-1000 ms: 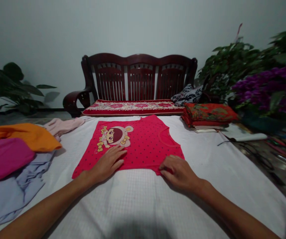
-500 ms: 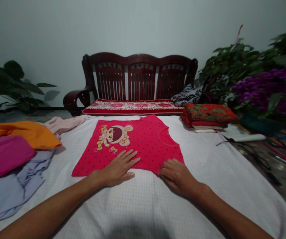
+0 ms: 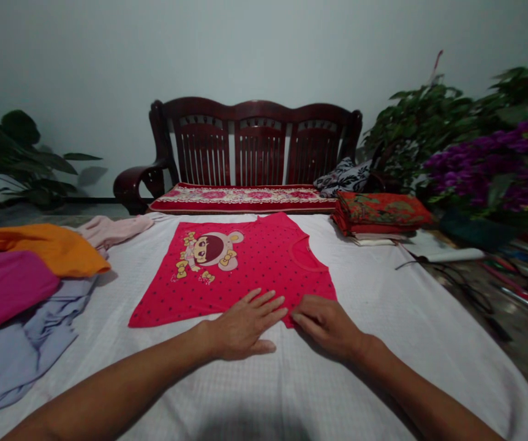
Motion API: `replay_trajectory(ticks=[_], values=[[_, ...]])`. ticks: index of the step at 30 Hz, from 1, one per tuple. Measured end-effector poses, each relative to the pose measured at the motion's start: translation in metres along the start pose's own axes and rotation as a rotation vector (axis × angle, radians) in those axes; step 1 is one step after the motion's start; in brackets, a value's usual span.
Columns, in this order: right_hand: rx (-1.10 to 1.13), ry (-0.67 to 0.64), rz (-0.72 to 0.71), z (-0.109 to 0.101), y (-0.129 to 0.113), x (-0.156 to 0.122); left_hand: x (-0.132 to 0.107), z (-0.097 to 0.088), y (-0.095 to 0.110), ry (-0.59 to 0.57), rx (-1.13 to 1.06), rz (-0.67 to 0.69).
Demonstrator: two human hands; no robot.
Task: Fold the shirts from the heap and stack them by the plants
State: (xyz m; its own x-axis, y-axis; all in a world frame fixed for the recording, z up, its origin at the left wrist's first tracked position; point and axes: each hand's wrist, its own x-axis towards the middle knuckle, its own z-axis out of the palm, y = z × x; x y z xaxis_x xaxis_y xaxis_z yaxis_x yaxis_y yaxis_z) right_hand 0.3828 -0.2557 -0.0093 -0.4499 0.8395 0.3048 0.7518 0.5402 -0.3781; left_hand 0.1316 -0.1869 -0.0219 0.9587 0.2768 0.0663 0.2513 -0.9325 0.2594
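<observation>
One hot-pink shirt (image 3: 264, 263) is lying spread in the middle of the frame on a worktop (image 3: 411, 334) covered in white cloth. The left hand (image 3: 248, 326) is resting flat at its near edge, fingers spread, gripping nothing; the right hand (image 3: 327, 324) is curling its fingers at the near sleeve, though whether it is pinching fabric I cannot tell. Flattening the shirt seems nearly complete: the body is lying smooth, hem leftward, round neckline rightward, no fold showing across it. At the frame's left, an orange garment (image 3: 48, 244), a magenta garment (image 3: 9, 285), a grey-blue garment (image 3: 20, 361) and a pale pink garment (image 3: 114, 228) are sitting loosely, seemingly not yet straightened. Toward the right, a red patterned cloth (image 3: 383, 211) is topping a squared, folded stack, looking finished. The shirt's soft, thin fabric is showing small dark dots and a cartoon print (image 3: 209, 250), while behind it a glossy, slatted wooden settee (image 3: 258, 131) is bearing a floral cover (image 3: 255, 196).
</observation>
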Motion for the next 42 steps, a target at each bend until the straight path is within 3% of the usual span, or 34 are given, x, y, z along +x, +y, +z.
replay_trajectory(ticks=[4,9,12,20,27,31,33,35,39,42], values=[[-0.063,0.109,0.099,0.007,0.010,0.009,0.000,0.007,-0.002,-0.010,0.011,0.001],[-0.261,-0.107,0.129,0.021,0.030,0.011,-0.007,0.004,-0.004,-0.031,-0.011,0.020],[-0.336,-0.140,0.136,0.021,0.045,0.001,-0.024,0.002,-0.004,-0.057,-0.017,-0.021],[-0.394,-0.132,0.169,0.002,0.071,-0.031,-0.124,0.002,-0.024,0.015,0.165,-0.373],[-0.367,-0.175,0.223,-0.005,0.066,-0.037,-0.215,0.002,-0.041,0.154,0.325,-0.514],[-0.340,-0.178,0.289,-0.016,0.073,-0.035,-0.240,-0.010,-0.052,0.242,0.259,-0.628],[-0.339,-0.140,0.338,-0.019,0.076,-0.021,-0.230,-0.019,-0.063,0.317,0.195,-0.726],[-0.354,-0.084,0.349,-0.017,0.074,0.005,-0.202,-0.028,-0.078,0.384,0.131,-0.816],[-0.372,-0.084,0.263,0.002,0.059,0.074,-0.114,-0.038,-0.112,0.398,0.084,-0.760],[-0.386,-0.132,0.213,0.021,0.055,0.113,-0.060,-0.037,-0.136,0.316,0.132,-0.680]])
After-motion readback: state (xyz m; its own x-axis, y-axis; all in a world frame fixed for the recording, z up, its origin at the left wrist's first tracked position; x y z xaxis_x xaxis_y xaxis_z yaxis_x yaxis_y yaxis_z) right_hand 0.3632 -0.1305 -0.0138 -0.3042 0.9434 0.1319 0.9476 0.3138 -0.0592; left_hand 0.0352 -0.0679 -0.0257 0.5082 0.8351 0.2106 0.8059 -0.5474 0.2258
